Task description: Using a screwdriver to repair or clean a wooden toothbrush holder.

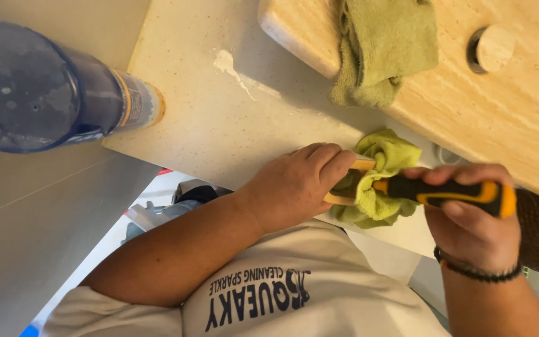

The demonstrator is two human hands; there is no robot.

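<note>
My left hand [294, 187] grips a bunched yellow-green cloth [385, 156] that is wrapped around the front part of a tool. A pale orange edge of that part shows by my fingers. My right hand [469, 228], with a dark bead bracelet [478, 271] at the wrist, closes on the tool's black and orange handle [463, 192]. Both hands meet just above the front edge of a white speckled countertop [219, 118]. The tool's working end is hidden inside the cloth.
A dark blue bottle [38, 87] looms large at the upper left. A beige stone slab [519, 106] with a round plug [493, 48] lies at the upper right, a second green cloth [382, 43] draped over its edge. A white smear marks the countertop.
</note>
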